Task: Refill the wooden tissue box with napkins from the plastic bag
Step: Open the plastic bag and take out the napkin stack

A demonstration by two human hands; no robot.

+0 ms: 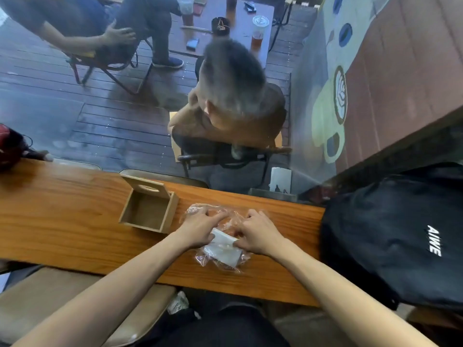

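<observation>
Along the orange-brown wooden counter (62, 221), your empty open-lidded wooden tissue box (147, 209) waits near the far edge while your left hand (200, 227) and right hand (258, 234) pinch the clear plastic bag (220, 246) holding white napkins (221, 247), none transferred yet.

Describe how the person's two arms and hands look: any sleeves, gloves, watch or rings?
Both forearms are bare up to the frame's edge; no sleeve shows. The left hand and right hand wear no gloves, and no watch, bracelet or ring is visible.
</observation>
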